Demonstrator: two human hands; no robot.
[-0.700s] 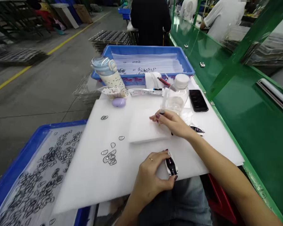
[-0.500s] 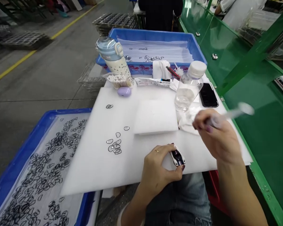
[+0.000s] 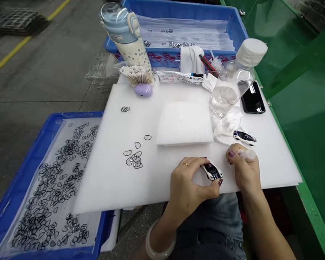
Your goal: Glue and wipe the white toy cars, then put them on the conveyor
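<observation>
My left hand (image 3: 189,180) pinches a small white and dark-blue toy car (image 3: 213,171) between thumb and fingers, near the front edge of the white foam board (image 3: 103,184). Just to its right, my right hand (image 3: 245,168) is closed around a translucent white syringe (image 3: 248,154); its tip is hidden by the fingers. A second toy car (image 3: 244,137) lies beyond my right hand, beside a crumpled white cloth (image 3: 227,128). Thin dark D-shaped rings (image 3: 134,159) lie loose on the left of the board. A white foam block (image 3: 184,122) sits mid-board.
Behind stand a tumbler (image 3: 134,50), cotton swabs (image 3: 137,75), a purple case (image 3: 143,90), a clear bottle (image 3: 227,86) and a phone (image 3: 253,98). A blue tray (image 3: 54,117) of many rings is at left, a blue bin (image 3: 162,59) at the back. Green framework (image 3: 300,108) borders the right.
My right hand has come down and closer to my left hand with the syringe, uncovering the second toy car. My left hand keeps its hold. The view has tilted downward.
</observation>
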